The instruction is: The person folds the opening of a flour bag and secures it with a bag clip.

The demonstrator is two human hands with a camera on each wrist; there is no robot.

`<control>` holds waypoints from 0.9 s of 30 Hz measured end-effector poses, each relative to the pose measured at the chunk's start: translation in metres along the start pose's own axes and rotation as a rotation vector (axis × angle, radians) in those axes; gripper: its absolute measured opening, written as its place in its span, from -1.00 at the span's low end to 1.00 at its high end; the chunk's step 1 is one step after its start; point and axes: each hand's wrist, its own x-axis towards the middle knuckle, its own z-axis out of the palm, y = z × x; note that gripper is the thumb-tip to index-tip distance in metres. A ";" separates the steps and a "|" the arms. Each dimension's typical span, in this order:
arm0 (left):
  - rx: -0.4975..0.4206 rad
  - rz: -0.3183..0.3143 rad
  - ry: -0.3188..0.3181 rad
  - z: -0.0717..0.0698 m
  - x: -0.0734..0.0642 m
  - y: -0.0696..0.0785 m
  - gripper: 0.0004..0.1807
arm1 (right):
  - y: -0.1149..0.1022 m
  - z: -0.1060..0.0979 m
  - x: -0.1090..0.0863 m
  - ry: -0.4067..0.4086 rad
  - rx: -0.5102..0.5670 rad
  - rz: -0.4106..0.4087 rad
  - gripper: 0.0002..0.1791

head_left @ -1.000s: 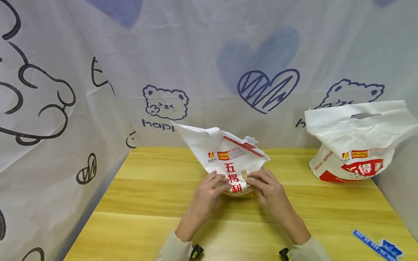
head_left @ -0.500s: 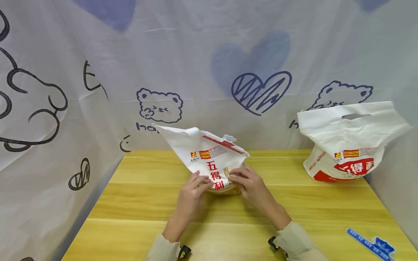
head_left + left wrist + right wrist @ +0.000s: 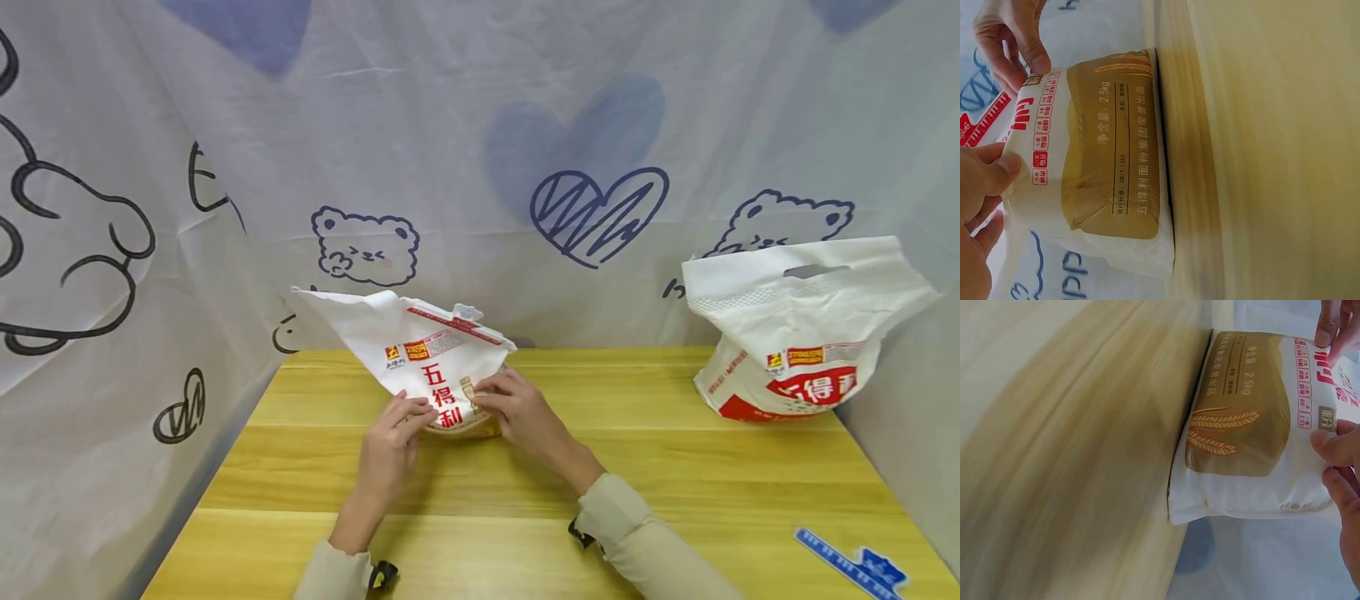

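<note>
While the left hand (image 3: 388, 433) and right hand (image 3: 528, 417) both pinch one 五得利 flour bag (image 3: 412, 367) just left of middle in the head view, a second bag (image 3: 795, 321), marked 得利, stands at the right. One blue strip (image 3: 843, 560) lies lower right. The left wrist view shows the flour bag centre left, reading 2.5kg. The right wrist view has it upper right, with 2.5kg and two printed wheat ears (image 3: 1225, 419).

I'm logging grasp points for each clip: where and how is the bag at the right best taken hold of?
Probably by the handle slot of the right-hand bag, from the front, with the nearer right hand once free. The slot sits high and faces the person, while the body below bulges wide.
</note>
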 end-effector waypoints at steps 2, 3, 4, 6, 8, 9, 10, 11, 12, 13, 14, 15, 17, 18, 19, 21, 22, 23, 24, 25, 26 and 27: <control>-0.002 -0.010 0.004 -0.004 -0.002 -0.007 -0.64 | -0.001 0.007 0.007 -0.012 -0.001 0.001 -0.76; -0.007 -0.019 0.005 -0.006 -0.002 -0.011 -0.64 | -0.001 0.011 0.010 -0.015 -0.002 -0.004 -0.75; -0.012 -0.030 0.007 -0.009 -0.004 -0.014 -0.64 | -0.002 0.015 0.013 -0.017 -0.003 -0.010 -0.75; -0.023 -0.056 0.009 -0.013 -0.006 -0.021 -0.63 | -0.002 0.023 0.020 -0.020 -0.010 -0.025 -0.75; -0.031 -0.075 0.011 -0.018 -0.007 -0.029 -0.62 | -0.001 0.032 0.027 -0.022 -0.017 -0.035 -0.75; -0.033 -0.085 0.011 -0.020 -0.008 -0.033 -0.62 | -0.001 0.036 0.030 -0.022 -0.018 -0.038 -0.75; -0.033 -0.093 0.010 -0.023 -0.009 -0.037 -0.62 | -0.001 0.040 0.033 -0.026 -0.019 -0.039 -0.75; -0.032 -0.101 0.009 -0.025 -0.010 -0.041 -0.62 | -0.001 0.045 0.037 -0.029 -0.019 -0.041 -0.74; -0.031 -0.108 0.009 -0.027 -0.011 -0.045 -0.63 | -0.001 0.048 0.040 -0.034 -0.016 -0.039 -0.74; -0.032 -0.114 0.010 -0.029 -0.011 -0.048 -0.63 | -0.002 0.051 0.044 -0.039 -0.011 -0.038 -0.73; -0.029 -0.117 0.012 -0.031 -0.012 -0.051 -0.64 | -0.002 0.053 0.047 -0.047 -0.013 -0.037 -0.72; -0.025 -0.119 0.017 -0.033 -0.012 -0.054 -0.64 | -0.003 0.056 0.051 -0.057 -0.010 -0.034 -0.71; -0.017 -0.125 0.025 -0.036 -0.013 -0.060 -0.64 | -0.004 0.061 0.058 -0.081 -0.014 -0.026 -0.71; -0.013 -0.124 0.032 -0.038 -0.013 -0.062 -0.64 | -0.005 0.064 0.061 -0.095 -0.013 -0.020 -0.71; -0.009 -0.121 0.038 -0.039 -0.013 -0.065 -0.64 | -0.005 0.066 0.064 -0.105 -0.012 -0.016 -0.72; -0.007 -0.109 0.060 -0.041 -0.013 -0.070 -0.64 | -0.006 0.072 0.069 -0.120 -0.002 -0.002 -0.74; -0.008 -0.106 0.069 -0.042 -0.013 -0.072 -0.64 | -0.006 0.074 0.071 -0.128 -0.001 0.001 -0.74; -0.013 -0.099 0.083 -0.042 -0.013 -0.074 -0.63 | -0.006 0.076 0.073 -0.132 0.001 0.003 -0.74; -0.018 -0.090 0.097 -0.042 -0.013 -0.076 -0.63 | -0.006 0.078 0.075 -0.135 0.011 0.007 -0.74; -0.023 -0.084 0.107 -0.042 -0.012 -0.078 -0.63 | -0.006 0.080 0.076 -0.139 0.015 0.014 -0.73; -0.027 -0.080 0.115 -0.042 -0.012 -0.080 -0.63 | -0.006 0.081 0.077 -0.147 0.015 0.020 -0.73; -0.030 -0.077 0.117 -0.042 -0.012 -0.082 -0.63 | -0.006 0.082 0.078 -0.158 0.014 0.029 -0.72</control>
